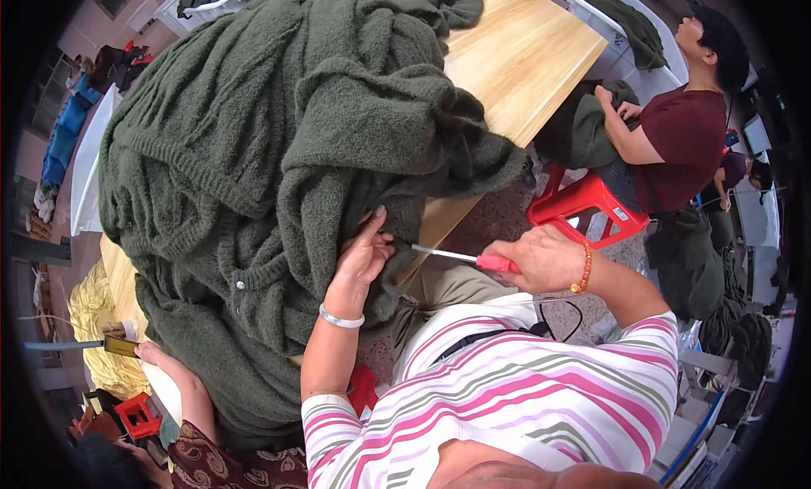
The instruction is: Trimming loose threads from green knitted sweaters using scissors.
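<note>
A large heap of dark green knitted cardigans (279, 109) covers the wooden table in front of me, with ribbed edges showing. One button (240, 284) shows on the fabric near my left forearm. My left hand (366, 251) is at the heap's near right edge, fingers curled at a fold of a cardigan; the fabric partly hides its grip. In my right hand (545, 259) is a red-handled tool (500, 263) with a thin metal shaft, closed in the fingers. Its tip points left, close to my left hand and the cardigan's edge. The exact shape of the tip is too small to make out.
Bare wood of the table (524, 49) shows at the far right. A co-worker sits on a red stool (591, 206) at right, holding green knitwear. Another person's arm (186, 387) is at lower left, near yellow fabric (106, 328). White bins (612, 54) hold more garments.
</note>
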Tool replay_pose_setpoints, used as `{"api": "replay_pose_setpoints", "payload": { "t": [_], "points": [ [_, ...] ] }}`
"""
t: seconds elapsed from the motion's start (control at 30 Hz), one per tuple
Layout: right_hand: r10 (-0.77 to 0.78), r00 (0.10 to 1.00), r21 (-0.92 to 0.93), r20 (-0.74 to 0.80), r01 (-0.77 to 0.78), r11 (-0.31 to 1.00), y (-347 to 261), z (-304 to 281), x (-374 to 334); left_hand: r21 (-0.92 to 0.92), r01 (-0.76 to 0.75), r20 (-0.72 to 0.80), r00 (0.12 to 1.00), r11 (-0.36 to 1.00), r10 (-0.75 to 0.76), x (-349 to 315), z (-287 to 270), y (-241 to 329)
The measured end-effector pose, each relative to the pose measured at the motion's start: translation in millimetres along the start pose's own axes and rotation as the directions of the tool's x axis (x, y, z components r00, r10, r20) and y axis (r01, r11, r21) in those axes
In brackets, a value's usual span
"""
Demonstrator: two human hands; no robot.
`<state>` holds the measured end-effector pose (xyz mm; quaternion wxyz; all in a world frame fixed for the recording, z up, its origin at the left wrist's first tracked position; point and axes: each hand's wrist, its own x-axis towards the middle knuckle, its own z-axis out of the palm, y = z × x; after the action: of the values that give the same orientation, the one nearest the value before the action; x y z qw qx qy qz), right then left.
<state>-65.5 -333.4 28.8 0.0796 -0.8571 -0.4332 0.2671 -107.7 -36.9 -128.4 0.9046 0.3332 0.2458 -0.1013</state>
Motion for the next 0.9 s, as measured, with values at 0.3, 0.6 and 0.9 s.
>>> {"api": "replay_pose_setpoints", "payload": {
  "t": [0.3,0.6,0.9],
  "points": [
    [-0.012,0.998,-0.018,-0.067,0.01,1.0,2.6,2.7,4.9,0.121,-0.099,-0.146,0.982,0.988,0.117,-1.7,18.3,-2.8],
    [-0.022,0.996,-0.045,-0.091,0.018,0.999,23.1,-4.0,4.4,0.047,-0.187,-0.164,0.968,0.981,0.192,-2.0,12.1,-33.9],
    [-0.237,0.942,0.059,-0.239,0.258,0.964,46.5,20.9,-3.3,0.899,-0.273,0.055,0.846,0.343,0.53,-61.5,46.6,-53.8]
  ]
}}
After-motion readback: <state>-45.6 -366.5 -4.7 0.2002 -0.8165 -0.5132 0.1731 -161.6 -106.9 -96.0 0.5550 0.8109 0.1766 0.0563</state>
